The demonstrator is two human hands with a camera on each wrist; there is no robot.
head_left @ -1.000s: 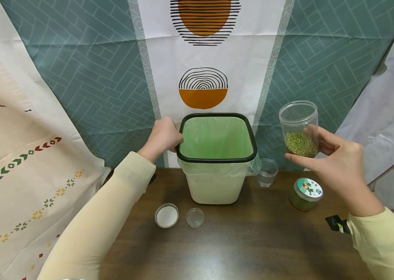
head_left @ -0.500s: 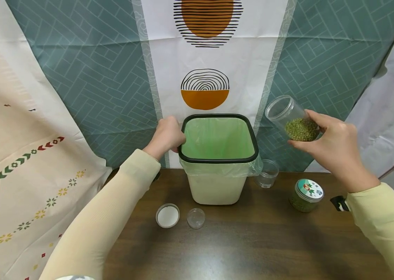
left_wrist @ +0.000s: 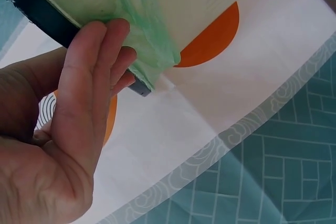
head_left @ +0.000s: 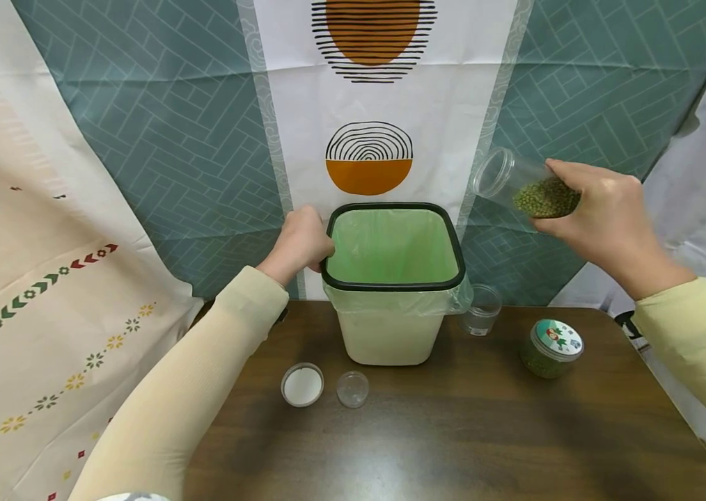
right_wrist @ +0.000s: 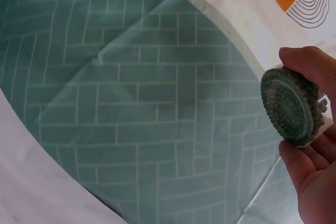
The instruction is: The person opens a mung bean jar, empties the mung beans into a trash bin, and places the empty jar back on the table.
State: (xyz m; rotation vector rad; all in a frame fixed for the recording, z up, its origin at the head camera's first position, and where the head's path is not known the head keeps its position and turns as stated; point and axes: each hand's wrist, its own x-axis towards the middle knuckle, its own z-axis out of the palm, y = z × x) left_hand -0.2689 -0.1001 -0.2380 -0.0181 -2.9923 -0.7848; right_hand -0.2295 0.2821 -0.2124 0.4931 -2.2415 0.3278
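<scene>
At the left side of a cream trash bin [head_left: 390,337], my left hand [head_left: 303,238] grips the black rim [head_left: 390,287]. Seen from the left wrist, its fingers [left_wrist: 79,93] lie against the rim beside the green bag [left_wrist: 155,35] that lines the bin. My right hand [head_left: 606,219] holds a clear plastic jar [head_left: 519,174] near its base, up in the air to the right of the bin. The jar is tilted, its open mouth pointing left, and green beans [head_left: 544,200] lie in its lower end. The right wrist view shows the jar's bottom [right_wrist: 286,108] between thumb and fingers.
A lidded jar [head_left: 550,349] of green contents stands on the brown table [head_left: 453,431] at right. Behind the bin's right side is a clear cup [head_left: 481,312]. A white-lined lid [head_left: 302,385] and a clear disc [head_left: 352,389] lie in front. Patterned cloth [head_left: 177,139] hangs behind.
My right hand has raised the jar and tipped it from upright to nearly sideways, mouth to the left; the beans have slid along its wall. My left hand stays on the bin's rim.
</scene>
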